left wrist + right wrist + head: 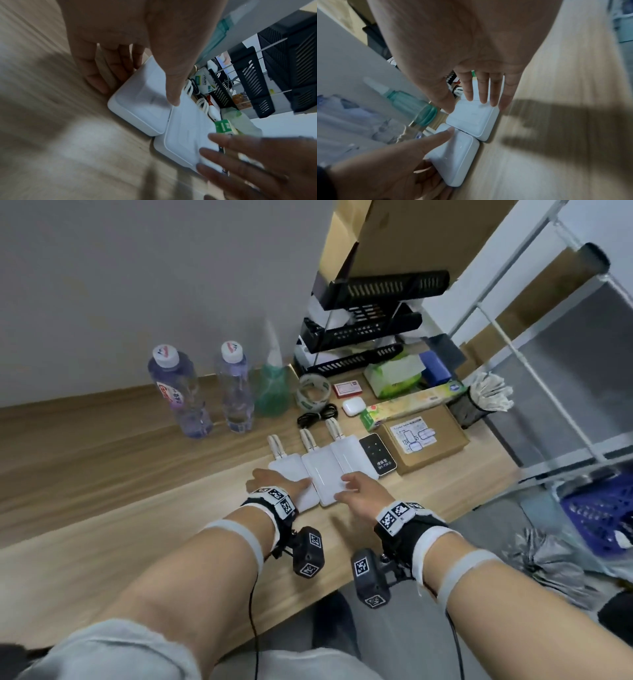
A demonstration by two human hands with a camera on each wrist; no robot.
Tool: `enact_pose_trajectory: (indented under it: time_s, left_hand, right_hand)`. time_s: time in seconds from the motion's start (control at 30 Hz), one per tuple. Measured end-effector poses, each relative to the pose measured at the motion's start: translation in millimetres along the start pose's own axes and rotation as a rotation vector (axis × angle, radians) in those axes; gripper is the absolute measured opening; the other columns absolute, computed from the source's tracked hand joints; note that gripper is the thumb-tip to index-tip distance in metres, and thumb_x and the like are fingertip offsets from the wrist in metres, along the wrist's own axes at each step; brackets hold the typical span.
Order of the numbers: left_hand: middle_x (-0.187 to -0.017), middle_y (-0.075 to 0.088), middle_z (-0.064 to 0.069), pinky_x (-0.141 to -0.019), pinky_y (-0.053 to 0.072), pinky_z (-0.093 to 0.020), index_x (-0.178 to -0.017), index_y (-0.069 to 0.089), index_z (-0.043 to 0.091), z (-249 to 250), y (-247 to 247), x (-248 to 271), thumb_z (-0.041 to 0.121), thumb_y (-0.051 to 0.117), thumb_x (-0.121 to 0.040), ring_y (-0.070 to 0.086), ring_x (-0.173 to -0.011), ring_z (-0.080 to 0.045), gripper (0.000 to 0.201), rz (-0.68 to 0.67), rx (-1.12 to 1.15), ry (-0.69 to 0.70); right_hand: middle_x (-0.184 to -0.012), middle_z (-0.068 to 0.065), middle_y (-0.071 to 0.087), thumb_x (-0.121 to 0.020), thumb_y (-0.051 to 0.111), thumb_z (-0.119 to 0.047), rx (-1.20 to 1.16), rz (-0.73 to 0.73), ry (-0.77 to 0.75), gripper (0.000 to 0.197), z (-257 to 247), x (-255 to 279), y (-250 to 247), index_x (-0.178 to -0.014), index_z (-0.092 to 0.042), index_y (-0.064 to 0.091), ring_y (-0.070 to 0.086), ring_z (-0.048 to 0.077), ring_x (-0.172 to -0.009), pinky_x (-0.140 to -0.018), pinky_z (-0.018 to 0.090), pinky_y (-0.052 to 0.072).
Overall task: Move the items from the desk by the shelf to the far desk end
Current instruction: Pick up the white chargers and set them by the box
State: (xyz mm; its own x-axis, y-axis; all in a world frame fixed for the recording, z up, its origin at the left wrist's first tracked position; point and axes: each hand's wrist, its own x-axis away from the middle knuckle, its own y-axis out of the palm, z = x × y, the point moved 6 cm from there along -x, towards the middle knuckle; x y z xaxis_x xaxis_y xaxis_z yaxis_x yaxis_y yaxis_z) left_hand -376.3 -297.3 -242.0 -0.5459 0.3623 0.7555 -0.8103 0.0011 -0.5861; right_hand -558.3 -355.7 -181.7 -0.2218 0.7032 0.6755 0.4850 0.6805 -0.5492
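Note:
Three white power banks with short looped cables lie side by side on the wooden desk (102, 474). My left hand (277, 481) grips the left power bank (287, 469): in the left wrist view my left hand (137, 94) has its thumb on top of the left power bank (140, 111) and its fingers curled down the outer edge. My right hand (359, 489) lies flat with straight, spread fingers over the near ends of the middle power bank (322, 470) and the right power bank (349, 457). In the right wrist view my right hand (479, 94) touches the middle power bank (471, 119).
Behind the power banks stand two water bottles (178, 392), a green spray bottle (274, 385), a tape roll (313, 393), a black cable (317, 414) and an earbud case (354, 406). To the right lie a black device (377, 455), a cardboard box (424, 440), stacked black trays (370, 337) and a white shelf frame (513, 347).

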Motion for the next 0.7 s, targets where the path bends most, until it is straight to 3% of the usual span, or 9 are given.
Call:
enact_pose_trajectory:
  time_s: [0.07,0.17,0.37,0.5,0.57,0.63,0.7]
  left_hand:
    - [-0.138,0.038,-0.013,-0.096,0.044,-0.041,-0.137,0.029,0.008,1,3,0,0.071,0.076,-0.060,0.047,-0.127,-0.031,0.111,0.046,-0.011,-0.050]
    - [-0.137,0.037,-0.012,-0.095,0.045,-0.040,-0.140,0.029,0.007,-3,5,4,0.070,0.073,-0.059,0.049,-0.124,-0.031,0.112,0.067,-0.020,-0.134]
    - [-0.137,0.042,-0.011,-0.097,0.046,-0.038,-0.138,0.035,0.009,-25,-6,19,0.061,0.072,-0.061,0.053,-0.121,-0.030,0.100,0.094,-0.002,-0.194]
    - [-0.113,0.063,-0.006,-0.078,0.058,-0.038,-0.120,0.054,0.011,-65,-13,22,0.071,0.072,-0.030,0.065,-0.094,-0.026,0.110,0.108,0.083,-0.191]
    - [-0.101,0.067,-0.004,-0.068,0.056,-0.033,-0.112,0.058,0.011,-92,-13,25,0.072,0.070,-0.023,0.067,-0.084,-0.023,0.108,0.129,0.154,-0.215]
    - [-0.098,0.070,-0.006,-0.063,0.053,-0.032,-0.107,0.060,0.008,-114,-15,34,0.073,0.073,-0.026,0.067,-0.081,-0.023,0.105,0.121,0.221,-0.222]
    - [-0.100,0.071,-0.007,-0.070,0.055,-0.034,-0.108,0.062,0.008,-132,-16,47,0.067,0.082,-0.047,0.067,-0.085,-0.024,0.087,0.103,0.289,-0.227]
  right_hand:
    - [-0.144,0.005,0.049,-0.088,0.065,-0.024,0.096,-0.036,-0.088,0.057,-7,-17,-4,-0.142,-0.017,0.046,0.048,0.021,-0.131,-0.109,0.032,0.038]
    - [-0.142,0.009,0.050,-0.084,0.064,-0.029,0.272,-0.066,-0.203,0.063,-16,-44,-2,-0.143,-0.019,0.044,0.049,0.025,-0.128,-0.107,0.034,0.040]
    - [-0.132,0.014,0.046,-0.075,0.073,-0.046,0.487,-0.018,-0.295,0.089,-27,-64,25,-0.142,-0.009,0.029,0.051,0.034,-0.122,-0.100,0.039,0.045]
    - [-0.130,0.017,0.043,-0.066,0.076,-0.062,0.554,0.008,-0.282,0.101,-32,-67,42,-0.135,-0.005,0.031,0.050,0.033,-0.118,-0.098,0.038,0.043]
    - [-0.128,0.017,0.044,-0.062,0.077,-0.064,0.566,-0.015,-0.246,0.103,-36,-68,51,-0.133,-0.007,0.030,0.049,0.033,-0.116,-0.095,0.038,0.042]
    - [-0.127,0.016,0.044,-0.059,0.081,-0.061,0.572,-0.064,-0.209,0.105,-41,-66,60,-0.133,-0.009,0.028,0.051,0.034,-0.115,-0.090,0.038,0.043]
    - [-0.125,0.015,0.046,-0.060,0.083,-0.057,0.566,-0.135,-0.211,0.102,-46,-63,71,-0.132,-0.010,0.027,0.054,0.033,-0.110,-0.083,0.037,0.043]
